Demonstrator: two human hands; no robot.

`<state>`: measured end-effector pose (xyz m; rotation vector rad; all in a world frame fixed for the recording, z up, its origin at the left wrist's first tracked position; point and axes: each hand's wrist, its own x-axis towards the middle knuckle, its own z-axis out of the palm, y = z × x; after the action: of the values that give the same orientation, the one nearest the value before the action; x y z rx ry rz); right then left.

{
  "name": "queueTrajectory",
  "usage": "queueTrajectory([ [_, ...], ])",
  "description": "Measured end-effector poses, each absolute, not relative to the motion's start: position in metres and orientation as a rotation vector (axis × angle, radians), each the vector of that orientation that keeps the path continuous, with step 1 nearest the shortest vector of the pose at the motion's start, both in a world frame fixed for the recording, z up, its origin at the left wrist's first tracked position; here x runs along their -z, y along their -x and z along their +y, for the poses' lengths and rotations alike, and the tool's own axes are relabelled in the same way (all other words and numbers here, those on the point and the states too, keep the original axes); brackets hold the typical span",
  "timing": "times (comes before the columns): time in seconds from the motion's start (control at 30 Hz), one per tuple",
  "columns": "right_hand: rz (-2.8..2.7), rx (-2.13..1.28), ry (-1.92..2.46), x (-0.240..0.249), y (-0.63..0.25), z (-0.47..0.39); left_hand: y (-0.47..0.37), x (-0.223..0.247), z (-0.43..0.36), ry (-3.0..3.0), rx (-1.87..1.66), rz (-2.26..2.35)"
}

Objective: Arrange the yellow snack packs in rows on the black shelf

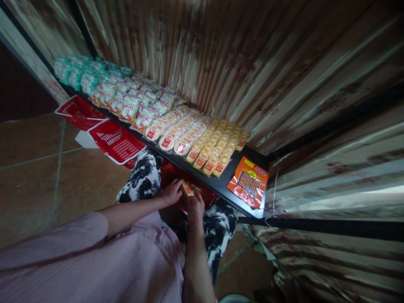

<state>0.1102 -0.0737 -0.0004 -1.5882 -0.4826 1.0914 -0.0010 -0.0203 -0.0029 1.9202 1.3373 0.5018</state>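
Low in front of me, between my knees, a small yellow snack packet (pixel 187 189) with a red label is held at the shelf's near edge. My left hand (pixel 172 193) pinches its left side, and my right hand (pixel 195 205) closes on it from the right. Just beyond, rows of similar yellow packets (pixel 211 150) lie on the black shelf (pixel 197 171). Below my hands is a red basket (pixel 208 196), mostly hidden by the shelf and my arms; a few yellow packets seem to lie in it.
Leftward along the shelf lie round cracker packs (pixel 184 136), white snack bags (pixel 131 105) and green bags (pixel 75 75). An orange sausage packet (pixel 248 183) lies at the right end. Red baskets (pixel 116 143) stand on the floor to the left. A pleated curtain (pixel 208 54) hangs behind the shelf.
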Motion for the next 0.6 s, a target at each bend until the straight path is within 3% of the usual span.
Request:
queueTrajectory([
  [0.13,-0.354,-1.201,1.462,0.008,-0.109,-0.072,0.001,0.004,-0.021,-1.82,-0.508,1.354],
  [0.6,-0.803,-1.006,1.507,0.02,-0.106,-0.076,-0.007,-0.015,-0.019,-1.2,-0.563,1.515],
])
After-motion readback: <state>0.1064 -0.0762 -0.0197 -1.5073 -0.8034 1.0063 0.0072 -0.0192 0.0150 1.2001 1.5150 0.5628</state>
